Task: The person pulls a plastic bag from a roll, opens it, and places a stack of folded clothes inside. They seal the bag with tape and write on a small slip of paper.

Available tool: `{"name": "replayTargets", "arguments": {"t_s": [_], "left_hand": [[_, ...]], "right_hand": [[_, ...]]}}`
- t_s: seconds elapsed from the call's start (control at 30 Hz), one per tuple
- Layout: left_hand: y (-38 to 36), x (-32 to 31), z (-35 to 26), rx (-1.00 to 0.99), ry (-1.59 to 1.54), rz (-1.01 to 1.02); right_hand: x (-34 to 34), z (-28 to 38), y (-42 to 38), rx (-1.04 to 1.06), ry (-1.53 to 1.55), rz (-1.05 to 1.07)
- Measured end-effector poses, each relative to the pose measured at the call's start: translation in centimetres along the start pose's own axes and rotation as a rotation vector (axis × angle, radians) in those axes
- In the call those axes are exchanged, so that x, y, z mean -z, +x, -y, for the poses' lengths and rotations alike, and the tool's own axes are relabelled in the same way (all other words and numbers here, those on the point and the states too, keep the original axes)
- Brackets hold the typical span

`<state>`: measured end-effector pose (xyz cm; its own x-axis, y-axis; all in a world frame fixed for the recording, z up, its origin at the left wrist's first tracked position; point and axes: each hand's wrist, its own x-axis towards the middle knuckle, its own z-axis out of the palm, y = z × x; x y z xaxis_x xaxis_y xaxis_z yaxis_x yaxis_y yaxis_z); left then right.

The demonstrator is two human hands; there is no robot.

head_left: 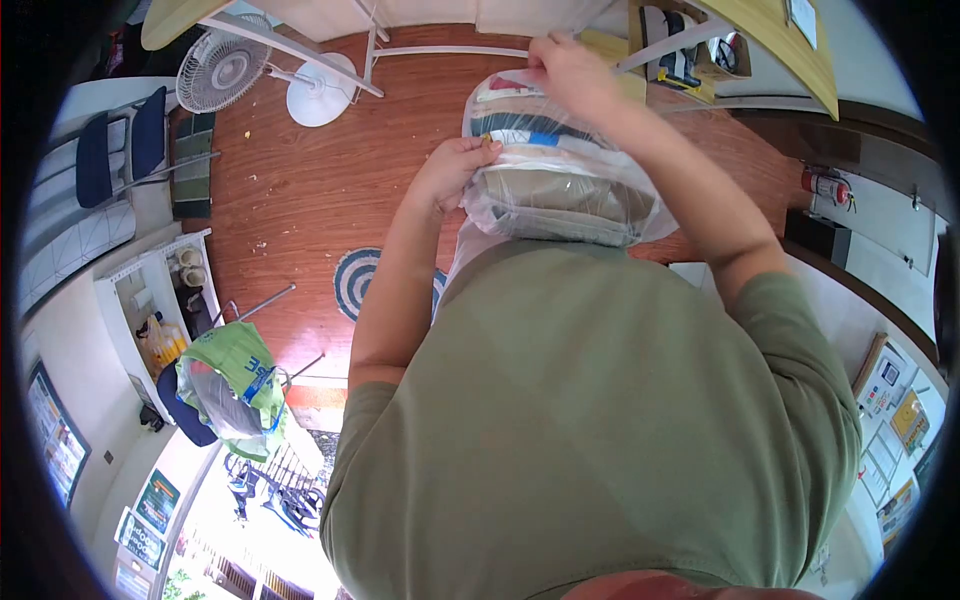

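A clear plastic bag (570,190) packed with folded cloth items lies against the front of my body at the top centre. My left hand (460,170) pinches the bag's left side, with a small yellowish bit showing at the fingertips. At the bag's upper edge is my right hand (575,78), its fingers bent together; what they hold, if anything, is hidden. White, blue, dark and tan layers show through the plastic.
A white fan (322,90) stands on the wooden floor at upper left. Table legs and a yellow tabletop (780,40) are at upper right. A green bag (235,365) hangs on a chair at left. A round striped mat (355,280) lies below.
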<state>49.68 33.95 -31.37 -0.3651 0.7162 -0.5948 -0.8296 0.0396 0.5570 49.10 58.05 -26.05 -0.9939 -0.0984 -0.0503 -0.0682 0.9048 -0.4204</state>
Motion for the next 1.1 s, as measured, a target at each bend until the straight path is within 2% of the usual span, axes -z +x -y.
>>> {"name": "replayTargets", "arguments": {"t_s": [0.07, 0.13, 0.17, 0.23, 0.27, 0.33, 0.37, 0.47, 0.57, 0.67, 0.7, 0.8, 0.83, 0.87, 0.9, 1.0, 1.03, 1.1], "left_hand": [[-0.1, 0.2, -0.1, 0.02, 0.002, 0.011], [-0.8, 0.0, -1.4, -0.078, 0.575, -0.097], [-1.1, -0.4, -2.5, -0.132, 0.86, -0.155], [-2.7, -1.5, -3.9, -0.568, 1.042, -0.293], [-3.7, -1.9, -4.3, -0.784, 1.125, -0.355], [-5.3, -2.5, -4.6, -0.871, 1.36, -0.15], [-5.6, -2.7, -4.9, -0.924, 1.475, -0.047], [-5.8, -0.9, -4.3, -0.602, 1.448, -0.084], [-4.2, 0.6, -3.0, -0.326, 1.058, -0.171], [-1.8, 2.8, 0.6, -0.665, 0.979, -0.377], [-1.3, 3.3, 1.1, -0.621, 0.955, -0.368], [-1.7, 2.7, 0.8, -0.454, 0.809, -0.308], [-2.3, 1.7, 0.1, -0.37, 0.708, -0.276], [-2.9, 1.2, -0.1, -0.276, 0.609, -0.25], [-3.2, 1.4, 0.1, -0.271, 0.625, -0.233], [-2.9, 1.9, -0.1, -0.245, 0.631, -0.216], [-3.0, 1.8, -0.2, -0.212, 0.606, -0.224], [-2.9, 1.9, -0.3, -0.166, 0.533, -0.22]], "right_hand": [[-0.4, 4.0, -2.4, -0.21, 0.549, 0.344], [-1.9, 6.9, -5.9, -0.052, 0.337, 0.173], [-2.9, 6.5, -6.0, -0.062, 0.397, 0.103], [-4.8, 6.2, -7.0, -0.104, 0.528, -0.028], [-3.9, 6.8, -6.9, -0.279, 0.648, 0.093], [-1.6, 7.6, -5.9, -0.623, 0.876, 0.337], [-3.1, 6.8, -5.6, -0.675, 0.957, 0.316], [-3.6, 6.2, -5.0, -0.682, 0.831, 0.414], [-3.3, 6.3, -6.0, -0.486, 0.81, 0.36], [-3.2, 6.0, -7.2, -0.184, 0.62, 0.089], [-3.9, 5.4, -7.6, -0.193, 0.568, 0.075], [-1.2, 3.4, -8.8, -0.376, 1.282, 0.113], [1.0, 2.5, -9.3, -0.356, 1.382, 0.018], [3.5, 0.5, -9.9, -0.383, 1.283, -0.051], [5.4, -2.6, -10.6, -0.412, 1.186, -0.112], [8.1, -14.5, -12.4, -0.755, 0.636, -0.481], [6.6, -20.7, -13.3, -0.892, 0.517, -0.577], [2.1, -31.8, -14.9, -0.909, 0.441, -0.674]]}}
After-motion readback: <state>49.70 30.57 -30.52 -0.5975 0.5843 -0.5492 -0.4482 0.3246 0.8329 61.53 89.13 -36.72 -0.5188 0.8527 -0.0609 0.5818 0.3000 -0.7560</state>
